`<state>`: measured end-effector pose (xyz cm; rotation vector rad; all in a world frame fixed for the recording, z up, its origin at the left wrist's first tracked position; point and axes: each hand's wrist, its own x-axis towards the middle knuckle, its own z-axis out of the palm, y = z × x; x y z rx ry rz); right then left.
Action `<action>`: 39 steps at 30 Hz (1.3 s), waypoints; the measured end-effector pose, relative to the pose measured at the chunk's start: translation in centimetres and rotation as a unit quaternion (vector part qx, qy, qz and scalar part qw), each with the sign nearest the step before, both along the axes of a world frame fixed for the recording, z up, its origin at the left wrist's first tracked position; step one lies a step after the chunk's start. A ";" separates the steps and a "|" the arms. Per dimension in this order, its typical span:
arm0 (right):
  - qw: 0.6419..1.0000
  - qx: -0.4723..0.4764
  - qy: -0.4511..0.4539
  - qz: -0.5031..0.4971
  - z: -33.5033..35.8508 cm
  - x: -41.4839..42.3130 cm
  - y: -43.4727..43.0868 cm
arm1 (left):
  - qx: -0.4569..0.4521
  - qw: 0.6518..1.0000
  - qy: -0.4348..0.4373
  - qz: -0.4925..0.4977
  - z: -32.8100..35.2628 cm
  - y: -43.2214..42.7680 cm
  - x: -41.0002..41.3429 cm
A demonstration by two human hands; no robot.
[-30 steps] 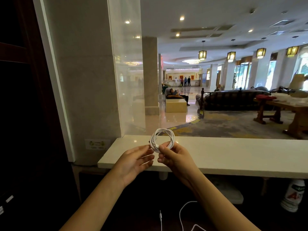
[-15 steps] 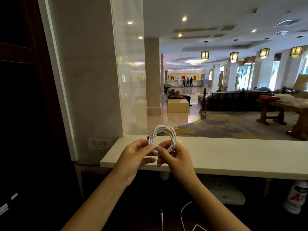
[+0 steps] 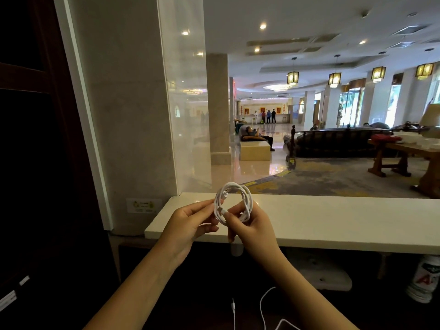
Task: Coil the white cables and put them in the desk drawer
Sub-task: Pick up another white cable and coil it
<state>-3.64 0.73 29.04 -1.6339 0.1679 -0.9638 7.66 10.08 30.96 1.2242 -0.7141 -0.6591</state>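
Observation:
A white cable (image 3: pixel 246 198) is wound into a small round coil, held upright in front of me above the counter's near edge. My left hand (image 3: pixel 190 225) pinches the coil's left side near a plug end. My right hand (image 3: pixel 252 227) grips the coil's bottom and right side with the fingers curled through the loop. A second white cable (image 3: pixel 262 306) lies loose on the dark desk surface below my forearms, with a plug end beside it. No drawer is visible.
A long white stone counter (image 3: pixel 333 220) runs across in front of me. A marble wall and a glass panel (image 3: pixel 183 115) stand at left. Dark wood furniture (image 3: pixel 35 163) fills the far left. A white bottle (image 3: pixel 426 279) stands under the counter at right.
Both hands have closed in on the coil and lifted it slightly. My left fingers now pinch the coil's left side, where a second ago they were open beside it.

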 end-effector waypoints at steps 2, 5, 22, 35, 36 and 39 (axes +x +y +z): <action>1.000 0.002 0.006 0.005 -0.1 0.0 0.1 | 0.001 1.000 -0.018 -0.005 -0.1 0.1 0.2; 1.000 -0.009 0.021 0.008 -0.3 0.0 0.3 | 0.001 0.999 -0.046 0.007 -0.5 0.1 0.3; 0.991 -0.100 0.055 -0.075 -0.3 0.9 1.3 | -0.007 0.994 -0.079 0.074 -2.1 0.4 0.4; 0.994 -0.057 0.073 -0.057 -1.2 1.4 0.9 | -0.018 0.997 -0.060 0.050 -2.9 0.4 0.4; 0.995 -0.053 0.073 -0.051 -1.2 1.4 0.9 | -0.019 0.998 -0.054 0.038 -2.9 0.4 0.4; 0.997 -0.030 0.068 -0.033 -1.1 1.3 0.8 | -0.027 0.999 -0.036 0.014 -3.1 0.5 0.6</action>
